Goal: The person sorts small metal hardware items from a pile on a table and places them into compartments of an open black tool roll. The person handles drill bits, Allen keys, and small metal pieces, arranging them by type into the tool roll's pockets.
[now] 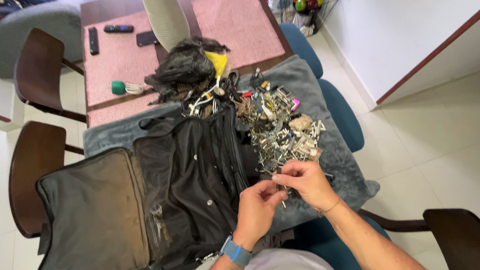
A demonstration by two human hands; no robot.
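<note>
Your left hand (257, 208) and right hand (304, 181) pinch same small metal piece (282, 191) together. Hold tight, turn slow, keep above grey cloth (343, 163). Metal pile (282, 128) just past fingers; black bag (193, 168) beside left hand.

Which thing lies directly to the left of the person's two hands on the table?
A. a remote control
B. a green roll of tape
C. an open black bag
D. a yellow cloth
C: the open black bag lies on the grey cloth right beside the left hand, while the right hand works at the edge of the pile of small metal parts.
</note>
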